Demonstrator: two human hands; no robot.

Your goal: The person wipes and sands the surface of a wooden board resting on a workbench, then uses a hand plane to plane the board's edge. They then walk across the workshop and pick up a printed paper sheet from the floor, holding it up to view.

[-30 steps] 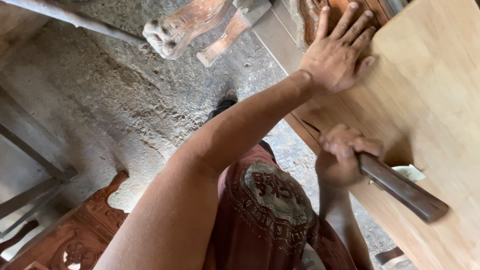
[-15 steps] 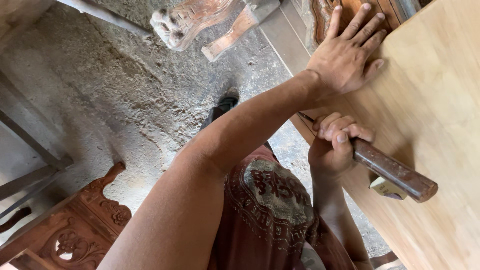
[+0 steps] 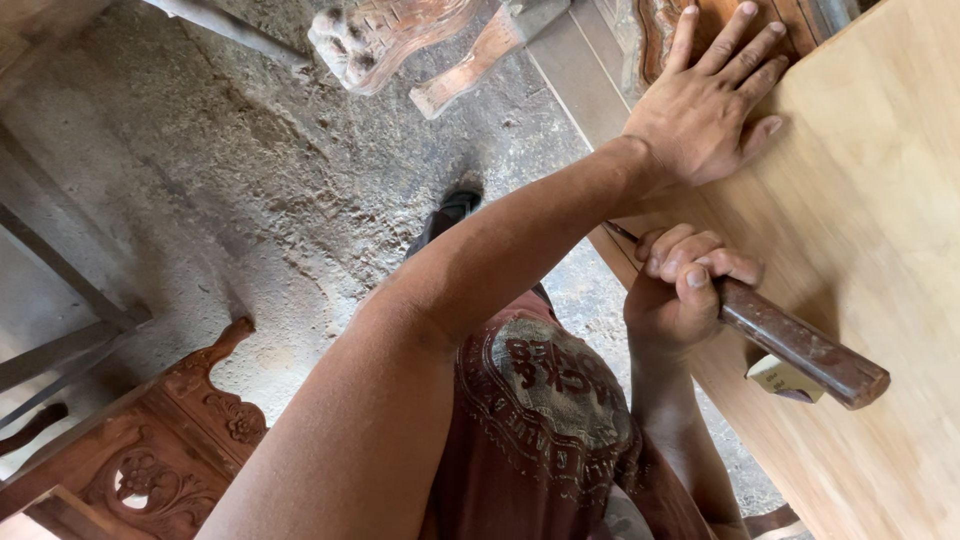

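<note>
— What are the hands doing, seen from the head camera?

— The left hand [image 3: 712, 105] lies flat, fingers spread, on the pale wooden panel [image 3: 880, 220]. The right hand [image 3: 685, 290] is clenched around a dark wooden handle [image 3: 805, 345], which lies slanted across the panel near its edge.

— Anything close by?

— A small folded scrap [image 3: 785, 380] beside the handle; a carved chair [image 3: 140, 450] on the dusty floor [image 3: 250, 190].

Bare-armed person wears a maroon shirt [image 3: 540, 420] with pale print.
</note>
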